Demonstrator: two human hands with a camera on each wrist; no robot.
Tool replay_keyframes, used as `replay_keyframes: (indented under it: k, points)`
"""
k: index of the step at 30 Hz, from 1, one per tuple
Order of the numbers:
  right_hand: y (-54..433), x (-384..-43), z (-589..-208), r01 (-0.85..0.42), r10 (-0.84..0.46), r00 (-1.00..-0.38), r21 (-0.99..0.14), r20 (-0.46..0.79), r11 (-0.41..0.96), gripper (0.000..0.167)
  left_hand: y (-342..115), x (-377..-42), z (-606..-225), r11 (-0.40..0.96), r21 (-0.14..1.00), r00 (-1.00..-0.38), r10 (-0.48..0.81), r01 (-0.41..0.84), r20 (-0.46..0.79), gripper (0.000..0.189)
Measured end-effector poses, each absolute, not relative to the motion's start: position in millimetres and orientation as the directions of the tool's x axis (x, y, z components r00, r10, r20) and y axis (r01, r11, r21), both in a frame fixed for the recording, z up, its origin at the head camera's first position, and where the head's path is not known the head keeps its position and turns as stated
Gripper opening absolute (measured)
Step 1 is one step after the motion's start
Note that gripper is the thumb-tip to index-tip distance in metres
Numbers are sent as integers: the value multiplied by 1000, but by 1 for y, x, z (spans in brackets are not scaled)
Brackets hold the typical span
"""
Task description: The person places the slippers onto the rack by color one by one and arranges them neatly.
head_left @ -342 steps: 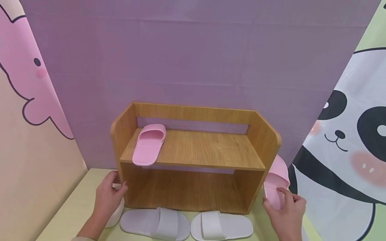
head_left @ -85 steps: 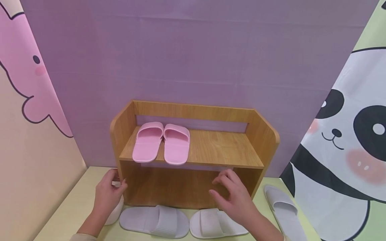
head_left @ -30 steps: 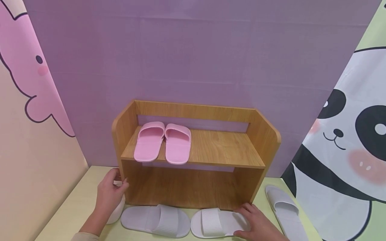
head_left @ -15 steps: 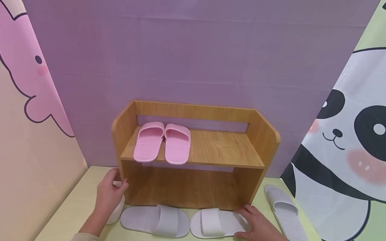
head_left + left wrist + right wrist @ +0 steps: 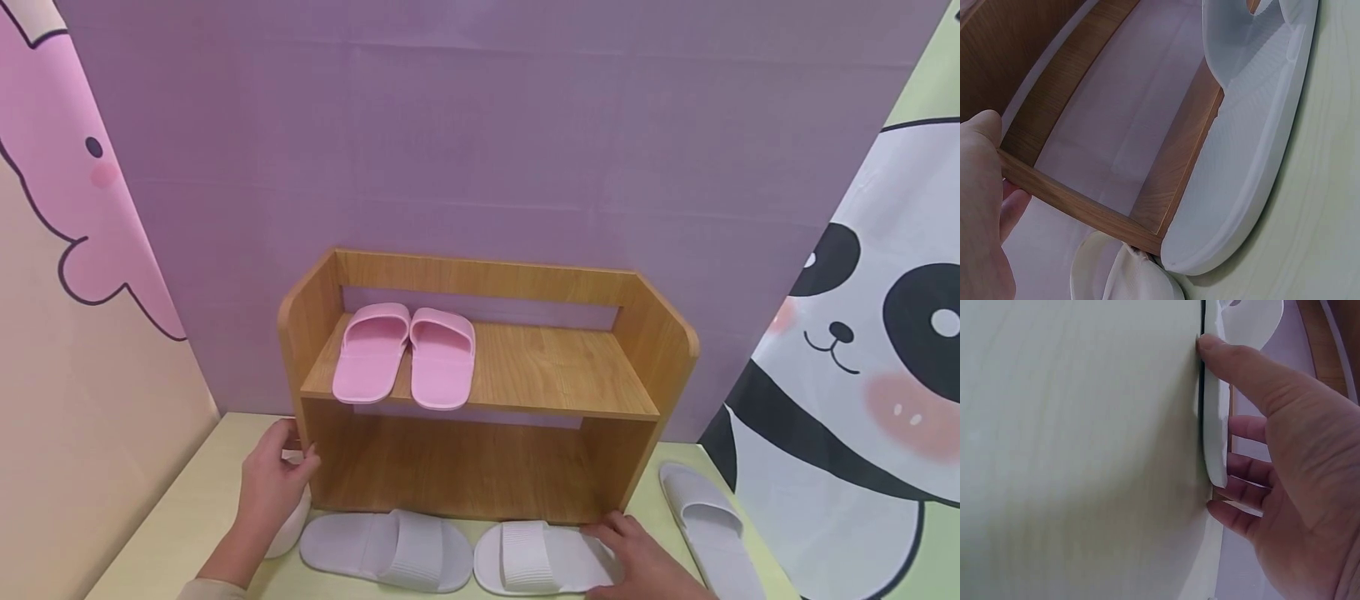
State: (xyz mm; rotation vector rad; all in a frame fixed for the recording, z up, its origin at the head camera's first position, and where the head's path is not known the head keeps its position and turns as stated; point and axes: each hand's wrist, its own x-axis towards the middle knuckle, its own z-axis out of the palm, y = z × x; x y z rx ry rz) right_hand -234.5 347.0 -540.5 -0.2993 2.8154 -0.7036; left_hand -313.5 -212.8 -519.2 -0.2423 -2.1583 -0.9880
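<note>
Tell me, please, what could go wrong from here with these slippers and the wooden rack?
The right hand holds the white slipper only near one end, so it might swing or slip when lifted.
Its other end lies close against the neighbouring slipper, which could get pushed aside.
The pink slippers stick out past the front edge of the top board; a passing hand might knock them.

We see a white slipper (image 5: 573, 560) with a ribbed strap lying sole down on the worktop (image 5: 176, 508), toe pointing left, just before a wooden rack (image 5: 558, 358) that stands upright, two-tiered, with rounded side tops and a back rail.
</note>
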Motion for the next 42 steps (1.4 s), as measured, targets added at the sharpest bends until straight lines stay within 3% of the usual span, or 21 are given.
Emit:
replay_keyframes:
  k: [13, 20, 30, 37, 42]
  points:
    - [350, -237, -539, -219, -332, -927, -467, -174, 857, 81, -213, -313, -519, 694, 575, -717, -122, 432, 686, 37]
    - [347, -233, -537, -135, -280, -932, -495, -232, 858, 85, -212, -311, -517, 689, 575, -712, -121, 441, 691, 36]
    - [348, -235, -533, -140, -288, -931, -510, -224, 849, 78, -213, -313, -518, 687, 576, -713, -121, 442, 691, 36]
    - [348, -229, -525, -218, -321, -937, -485, -140, 847, 73, -213, -312, -518, 684, 593, -731, -126, 425, 670, 36]
    - [347, -227, -517, -147, -284, -943, -548, -174, 824, 71, -213, -312, -518, 686, 595, -736, -127, 419, 665, 36]
